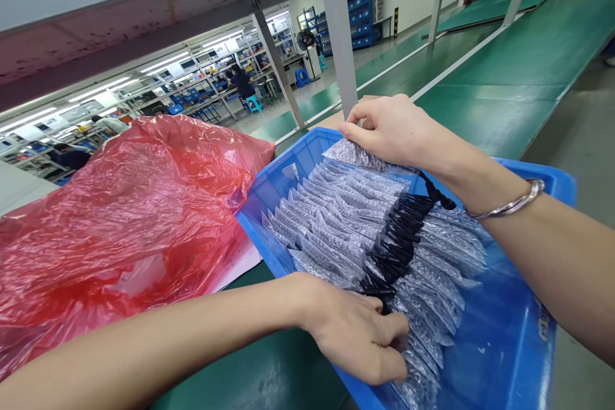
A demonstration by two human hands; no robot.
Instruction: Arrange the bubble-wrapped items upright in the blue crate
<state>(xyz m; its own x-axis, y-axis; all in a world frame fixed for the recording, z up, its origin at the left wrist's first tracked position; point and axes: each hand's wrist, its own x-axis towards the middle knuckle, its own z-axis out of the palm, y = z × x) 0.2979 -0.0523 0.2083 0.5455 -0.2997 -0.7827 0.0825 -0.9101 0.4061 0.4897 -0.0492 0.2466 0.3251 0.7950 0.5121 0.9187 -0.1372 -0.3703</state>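
Observation:
A blue plastic bin (pixel 521 307) holds rows of clear bubble-wrap bags (pixel 336 205) packed on edge, with black cable ends (pixel 401 230) sticking out along the middle. At the far end, my right hand (pixel 391 131) is closed on the top of one bubble-wrap bag (pixel 355 154), which lies above the others. A black cord (pixel 437 192) hangs from near this bag. My left hand (pixel 358 330) reaches over the bin's near side with curled fingers among the bags and cable ends. Its fingertips are hidden, so what they grip cannot be made out.
Crumpled red plastic sheeting (pixel 125 218) lies left of the bin. Beneath is a green work surface (pixel 250 368). A grey post (pixel 339 32) stands just behind the bin, and a shelf (pixel 158 6) hangs overhead. A green conveyor (pixel 500 90) runs behind; a seated person (pixel 243 83) is far off.

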